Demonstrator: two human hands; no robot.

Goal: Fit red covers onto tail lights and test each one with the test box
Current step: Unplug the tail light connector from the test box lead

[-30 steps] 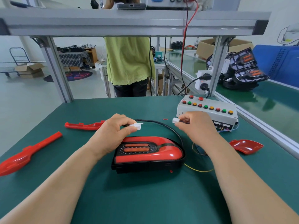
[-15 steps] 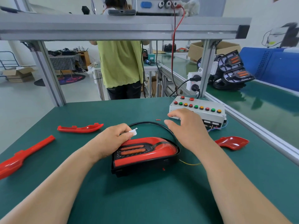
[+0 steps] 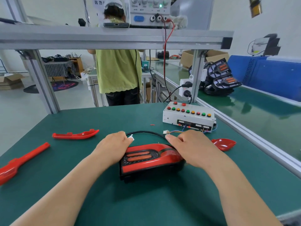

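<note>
My left hand (image 3: 112, 148) pinches the white connector (image 3: 131, 139) while my right hand (image 3: 191, 148) curls its fingers round the right end of the tail light (image 3: 146, 161) on the desk (image 3: 73, 160), near the test box (image 3: 187, 117).

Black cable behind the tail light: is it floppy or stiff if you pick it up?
Probably floppy: the black cable lies in a loose curve behind the tail light. Likely light too, being thin. Its white connector, pinched by the left hand, would probably dangle if released.
</note>
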